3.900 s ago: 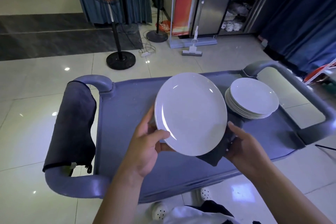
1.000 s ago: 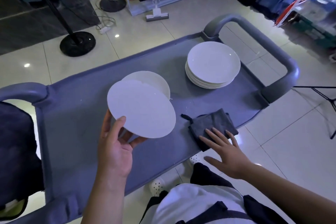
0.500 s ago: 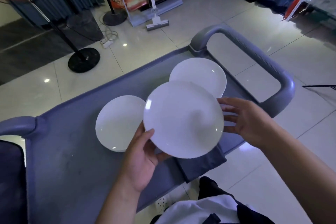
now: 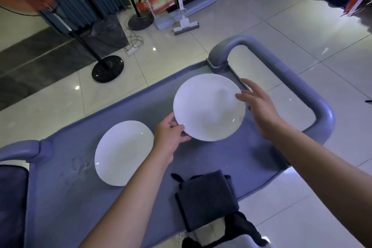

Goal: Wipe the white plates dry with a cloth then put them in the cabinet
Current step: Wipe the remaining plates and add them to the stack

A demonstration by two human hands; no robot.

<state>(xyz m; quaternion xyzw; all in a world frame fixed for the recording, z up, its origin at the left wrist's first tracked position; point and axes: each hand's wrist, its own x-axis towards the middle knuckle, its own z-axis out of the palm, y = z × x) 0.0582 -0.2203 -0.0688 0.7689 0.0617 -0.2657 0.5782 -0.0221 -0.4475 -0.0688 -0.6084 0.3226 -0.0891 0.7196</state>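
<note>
From the head camera I see my left hand (image 4: 171,133) pinching the near-left rim of a white plate (image 4: 209,106), thumb on top, fingers curled beneath. My right hand (image 4: 259,106) is spread wide, fingers straight, its fingertips (image 4: 240,97) at the plate's far-right edge — holding nothing. A second white plate (image 4: 122,153) lies flat on the grey cart (image 4: 66,197), just left of my left wrist. A folded dark cloth (image 4: 207,197) sits at the cart's near edge, between my two forearms — untouched.

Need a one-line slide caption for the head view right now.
Left hand grips a white plate over the cart; right hand open beside it; folded cloth idle.
</note>
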